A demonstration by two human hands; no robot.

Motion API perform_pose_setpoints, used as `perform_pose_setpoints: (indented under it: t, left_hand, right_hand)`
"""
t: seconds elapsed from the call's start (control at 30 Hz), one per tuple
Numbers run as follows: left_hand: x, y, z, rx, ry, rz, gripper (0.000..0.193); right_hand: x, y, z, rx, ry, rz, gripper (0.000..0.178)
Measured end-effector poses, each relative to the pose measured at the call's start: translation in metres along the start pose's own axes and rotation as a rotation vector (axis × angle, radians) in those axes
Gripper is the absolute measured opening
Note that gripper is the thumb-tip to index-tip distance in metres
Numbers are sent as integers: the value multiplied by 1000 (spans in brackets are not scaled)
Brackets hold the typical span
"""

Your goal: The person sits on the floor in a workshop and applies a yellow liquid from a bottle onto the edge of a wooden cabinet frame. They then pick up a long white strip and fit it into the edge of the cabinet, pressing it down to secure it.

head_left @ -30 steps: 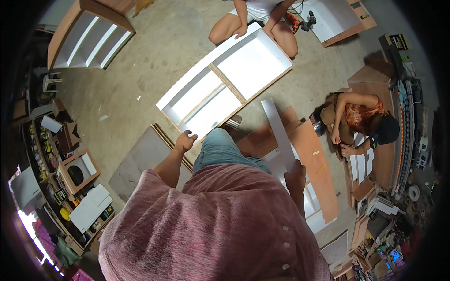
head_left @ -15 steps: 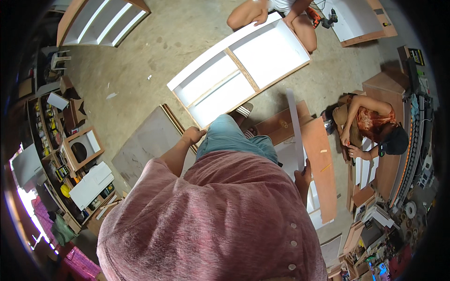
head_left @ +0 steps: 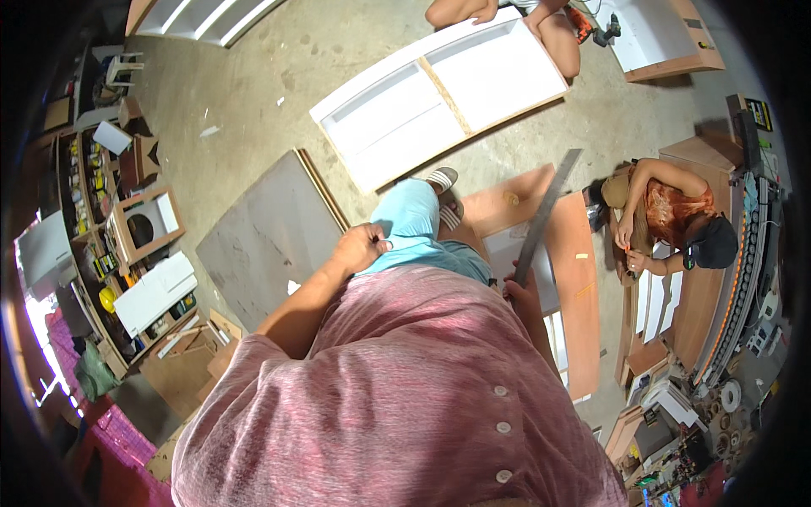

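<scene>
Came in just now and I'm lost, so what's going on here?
The wearer's right hand holds a long, thin strip; the left hand is by the blue trousers. Ahead, a white cabinet frame lies on the floor, another person's hand at its far edge. To the right, a person in an orange top has both hands close together.

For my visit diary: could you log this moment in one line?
Right hand: holds long grey strip | Left hand: holds nothing visible, by blue-clad leg | Ahead: white open cabinet, co-worker behind
</scene>
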State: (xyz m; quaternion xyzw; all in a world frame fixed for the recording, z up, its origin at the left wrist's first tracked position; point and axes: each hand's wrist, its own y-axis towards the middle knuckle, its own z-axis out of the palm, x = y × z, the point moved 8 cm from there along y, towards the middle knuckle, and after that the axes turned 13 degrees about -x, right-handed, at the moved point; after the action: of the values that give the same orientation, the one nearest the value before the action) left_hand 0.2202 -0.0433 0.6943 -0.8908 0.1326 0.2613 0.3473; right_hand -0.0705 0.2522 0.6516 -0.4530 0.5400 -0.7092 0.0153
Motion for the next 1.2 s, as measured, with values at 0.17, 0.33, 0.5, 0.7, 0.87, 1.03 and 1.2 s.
perform_pose_setpoints:
  t: [0.17,0.33,0.5,0.7,0.87,1.03,1.2]
  left_hand:
    - [28,-34,-11,151,27,-246,39]
    - [40,-90,-25,440,24,-207,59]
    - [80,-105,-28,443,17,-420,71]
    - [107,-79,-44,382,-38,-391,62]
    - [142,-38,-44,386,-91,-245,63]
    - [126,36,-12,355,-513,-164,70]
    - [63,100,-8,390,-1302,-171,90]
  right_hand:
    - [-7,-7,26,90,-413,-110,64]
    - [-17,-1,58,188,-529,-246,62]
    - [-24,10,91,205,-642,-205,57]
    - [-39,16,126,252,-685,-31,52]
    - [-8,-13,182,272,-505,85,48]
    - [23,-3,255,97,-766,-178,55]
    - [39,38,310,196,-736,-397,58]
